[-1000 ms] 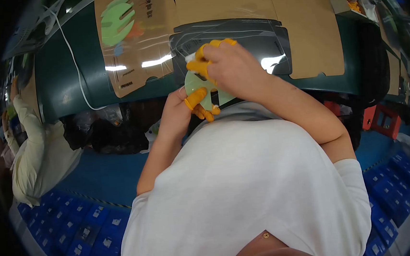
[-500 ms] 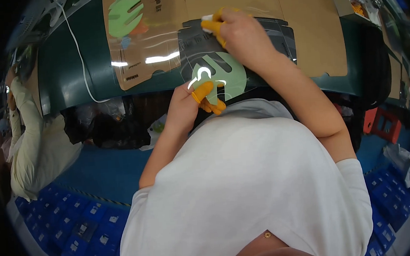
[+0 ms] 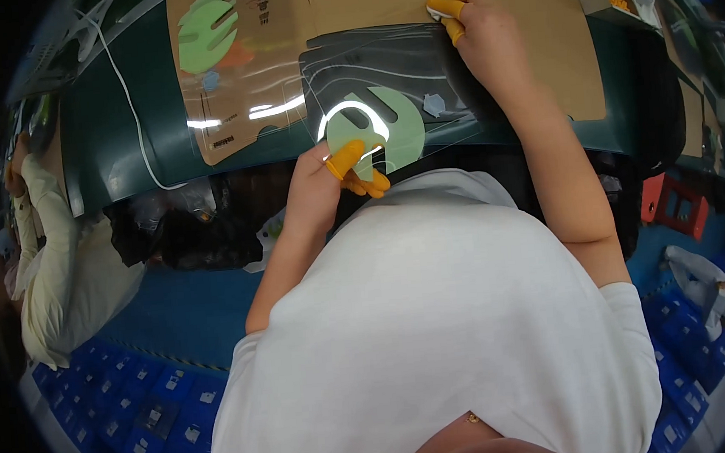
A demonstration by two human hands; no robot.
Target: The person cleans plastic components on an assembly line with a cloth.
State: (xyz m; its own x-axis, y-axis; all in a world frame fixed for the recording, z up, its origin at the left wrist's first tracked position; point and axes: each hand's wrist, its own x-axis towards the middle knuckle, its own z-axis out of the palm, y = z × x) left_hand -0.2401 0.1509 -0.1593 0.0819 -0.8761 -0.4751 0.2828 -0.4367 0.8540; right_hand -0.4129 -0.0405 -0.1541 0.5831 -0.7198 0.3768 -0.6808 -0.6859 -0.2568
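Yellow-covered fingers [image 3: 346, 154] of our left hand [image 3: 324, 174] were pinched together on the near left part of a clear sheet [image 3: 334, 80], at the edge of the slotted pale green shape [image 3: 406, 129] it bore. We had that sheet at the near edge of the dark green table [image 3: 100, 136], a small pale blue patch [image 3: 434, 105] showing right of the green shape. Farther off and to the right, our right hand [image 3: 486, 34] held a small white piece [image 3: 439, 2] between closed fingertips; we could not tell whether it touched the brown board [image 3: 362, 1] beneath. On our left lay another brown board [image 3: 240, 83] with a similar green figure [image 3: 204, 36], and beyond it, farther left, a white cable [image 3: 123, 88].
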